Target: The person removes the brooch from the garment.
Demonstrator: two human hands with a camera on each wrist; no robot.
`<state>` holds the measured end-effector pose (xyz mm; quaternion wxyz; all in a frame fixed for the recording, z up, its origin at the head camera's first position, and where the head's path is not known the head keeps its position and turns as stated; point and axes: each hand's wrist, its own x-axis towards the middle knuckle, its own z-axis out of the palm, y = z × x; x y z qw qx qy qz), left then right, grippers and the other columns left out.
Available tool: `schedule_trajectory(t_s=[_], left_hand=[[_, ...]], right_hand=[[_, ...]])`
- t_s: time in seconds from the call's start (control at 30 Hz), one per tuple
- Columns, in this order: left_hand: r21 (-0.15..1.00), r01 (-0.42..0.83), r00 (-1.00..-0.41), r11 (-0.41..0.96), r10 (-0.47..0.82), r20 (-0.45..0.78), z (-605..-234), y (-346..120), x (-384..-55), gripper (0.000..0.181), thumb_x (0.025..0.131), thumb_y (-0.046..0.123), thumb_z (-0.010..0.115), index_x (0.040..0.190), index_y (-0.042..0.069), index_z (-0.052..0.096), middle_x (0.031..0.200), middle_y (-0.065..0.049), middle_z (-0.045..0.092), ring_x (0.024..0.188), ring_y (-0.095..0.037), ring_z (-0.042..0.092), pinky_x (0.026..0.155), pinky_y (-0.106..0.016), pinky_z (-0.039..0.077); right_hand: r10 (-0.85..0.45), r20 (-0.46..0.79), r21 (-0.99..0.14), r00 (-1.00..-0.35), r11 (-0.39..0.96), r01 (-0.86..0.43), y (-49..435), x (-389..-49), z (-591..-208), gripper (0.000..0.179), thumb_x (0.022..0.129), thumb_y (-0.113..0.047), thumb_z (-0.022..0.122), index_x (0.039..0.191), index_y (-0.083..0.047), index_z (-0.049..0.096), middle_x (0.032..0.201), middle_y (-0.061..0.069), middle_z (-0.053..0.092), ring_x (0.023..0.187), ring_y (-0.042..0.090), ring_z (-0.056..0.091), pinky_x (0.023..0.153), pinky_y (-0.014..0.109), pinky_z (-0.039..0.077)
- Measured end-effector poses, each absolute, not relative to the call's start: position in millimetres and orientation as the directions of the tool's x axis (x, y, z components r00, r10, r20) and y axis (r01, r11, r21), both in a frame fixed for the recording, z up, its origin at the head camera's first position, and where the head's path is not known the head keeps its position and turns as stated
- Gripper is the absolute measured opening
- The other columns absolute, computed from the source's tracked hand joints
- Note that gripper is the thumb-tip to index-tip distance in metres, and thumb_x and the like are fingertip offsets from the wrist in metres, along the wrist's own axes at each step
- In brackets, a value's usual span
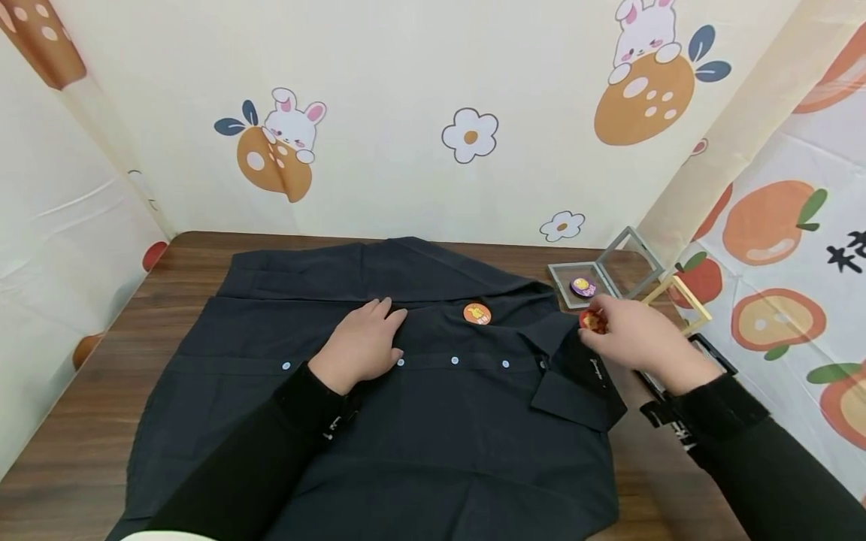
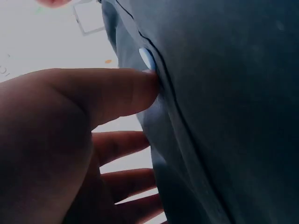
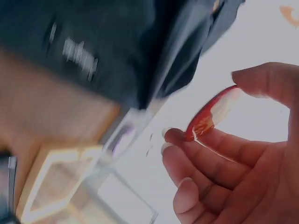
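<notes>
Placement seems our step: right hand pinches badge near table's right edge, left hand loose on shirt, alignment likely next.

The dark navy shirt lies spread across the counter, its collar toward the right, one collar flap folded outward. A row of small pale buttons runs sideways along the placket, and soft creases cross the cloth. A round orange badge with a yellow figure sits face up on it, above the buttons. The glossy red badge, round and patterned in orange, is pinched in the right grip, tilted nearly edge-on in the right wrist view, apart from the cloth.
</notes>
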<state>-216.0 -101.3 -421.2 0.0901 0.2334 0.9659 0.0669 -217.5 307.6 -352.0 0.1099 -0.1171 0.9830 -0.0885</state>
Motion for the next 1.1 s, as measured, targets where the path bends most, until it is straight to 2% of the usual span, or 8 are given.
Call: schedule_trajectory(t_s=[0.13, 0.37, 0.53, 0.7, 0.83, 0.9, 0.97, 1.1], left_hand=[[0.196, 0.416, -0.874, 0.888, 0.450, -0.183, -422.8, -102.8, -217.0, 0.068, 0.100, 0.035, 0.069, 0.157, 0.007, 0.044, 0.163, -0.024, 0.032, 0.151, -0.040, 0.030, 0.120, -0.051, 0.029], [0.215, 0.368, -0.888, 0.905, 0.410, -0.209, -423.1, -101.9, -218.1, 0.067, 0.100, 0.036, 0.069, 0.156, 0.007, 0.045, 0.161, -0.023, 0.037, 0.148, -0.040, 0.035, 0.118, -0.052, 0.033], [0.216, 0.358, -0.889, 0.908, 0.402, -0.217, -422.1, -101.0, -218.1, 0.066, 0.101, 0.036, 0.069, 0.155, 0.007, 0.046, 0.161, -0.023, 0.036, 0.148, -0.040, 0.035, 0.117, -0.053, 0.034], [0.218, 0.356, -0.888, 0.909, 0.401, -0.224, -421.0, -100.3, -218.2, 0.066, 0.101, 0.036, 0.068, 0.155, 0.007, 0.047, 0.161, -0.023, 0.036, 0.148, -0.040, 0.034, 0.116, -0.054, 0.035], [0.219, 0.356, -0.890, 0.908, 0.401, -0.218, -420.4, -100.5, -218.6, 0.065, 0.100, 0.036, 0.069, 0.155, 0.007, 0.047, 0.160, -0.023, 0.037, 0.148, -0.040, 0.035, 0.116, -0.054, 0.035], [0.219, 0.357, -0.889, 0.908, 0.402, -0.217, -420.6, -100.8, -218.9, 0.065, 0.100, 0.037, 0.069, 0.155, 0.007, 0.047, 0.160, -0.023, 0.037, 0.148, -0.040, 0.035, 0.116, -0.054, 0.035], [0.221, 0.357, -0.889, 0.907, 0.403, -0.218, -420.7, -101.0, -219.2, 0.065, 0.101, 0.036, 0.069, 0.155, 0.007, 0.047, 0.161, -0.023, 0.036, 0.148, -0.041, 0.034, 0.116, -0.054, 0.035], [0.216, 0.363, -0.887, 0.906, 0.408, -0.218, -420.4, -101.2, -219.9, 0.065, 0.101, 0.036, 0.069, 0.155, 0.007, 0.047, 0.161, -0.024, 0.036, 0.148, -0.041, 0.034, 0.116, -0.054, 0.035]], right_hand=[[-0.209, -0.206, -0.143, -0.956, 0.973, -0.182, 330.5, -232.2, -343.7, 0.046, 0.097, -0.031, 0.067, 0.119, 0.008, 0.056, 0.081, 0.009, 0.060, 0.064, 0.022, 0.055, 0.057, 0.040, 0.044], [-0.162, -0.175, -0.095, -0.971, 0.985, -0.147, 352.5, -251.0, -337.9, 0.044, 0.091, -0.021, 0.071, 0.111, 0.016, 0.057, 0.081, 0.018, 0.060, 0.069, 0.030, 0.057, 0.060, 0.044, 0.050], [-0.120, -0.219, -0.097, -0.968, 0.990, -0.101, 360.8, -262.1, -340.5, 0.035, 0.090, -0.018, 0.070, 0.099, 0.012, 0.056, 0.076, 0.016, 0.055, 0.066, 0.030, 0.053, 0.057, 0.040, 0.045], [-0.096, -0.267, -0.108, -0.959, 0.992, -0.069, 368.7, -271.3, -351.2, 0.025, 0.090, -0.016, 0.065, 0.085, 0.005, 0.052, 0.067, 0.009, 0.045, 0.057, 0.022, 0.043, 0.053, 0.035, 0.035], [-0.085, -0.298, -0.110, -0.951, 0.992, -0.054, 371.1, -275.9, -364.6, 0.027, 0.091, -0.014, 0.063, 0.094, 0.012, 0.055, 0.063, 0.005, 0.041, 0.053, 0.017, 0.036, 0.052, 0.033, 0.031], [-0.078, -0.317, -0.089, -0.945, 0.995, -0.052, 370.4, -276.9, -369.2, 0.032, 0.092, -0.015, 0.063, 0.103, 0.015, 0.056, 0.065, 0.005, 0.043, 0.053, 0.018, 0.037, 0.052, 0.033, 0.032], [-0.073, -0.338, -0.070, -0.938, 0.996, -0.052, 368.6, -277.1, -371.8, 0.029, 0.091, -0.013, 0.062, 0.104, 0.013, 0.057, 0.066, 0.005, 0.044, 0.055, 0.020, 0.040, 0.053, 0.035, 0.033], [-0.055, -0.369, -0.029, -0.928, 0.998, -0.048, 367.9, -276.1, -374.2, 0.008, 0.089, -0.006, 0.058, 0.085, 0.001, 0.060, 0.068, 0.007, 0.046, 0.060, 0.024, 0.046, 0.054, 0.037, 0.035]])
